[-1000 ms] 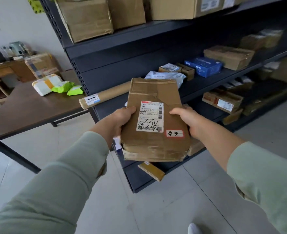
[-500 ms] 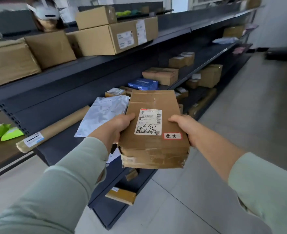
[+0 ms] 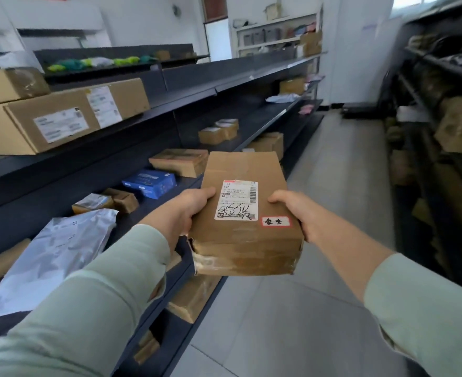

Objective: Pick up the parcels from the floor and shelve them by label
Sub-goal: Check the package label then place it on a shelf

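I hold a flat brown cardboard parcel (image 3: 244,240) level in front of me, over the aisle beside the shelving. It bears a white shipping label with scribbled marks and a small red-edged sticker with handwritten characters. Its near edge is crumpled and taped. My left hand (image 3: 182,210) grips its left side, thumb on top. My right hand (image 3: 296,210) grips its right side the same way. The dark shelf unit (image 3: 197,93) runs along my left.
On the shelves lie a silver mailer bag (image 3: 53,257), a blue box (image 3: 149,183), small brown boxes (image 3: 179,161) and large cartons (image 3: 50,121) higher up. A second dark rack (image 3: 442,148) with parcels lines the right. Grey tiled aisle floor (image 3: 333,191) runs ahead.
My view has swung right along the shelving, from the table end to down the aisle. The parcel stays held in both hands in the same grip.
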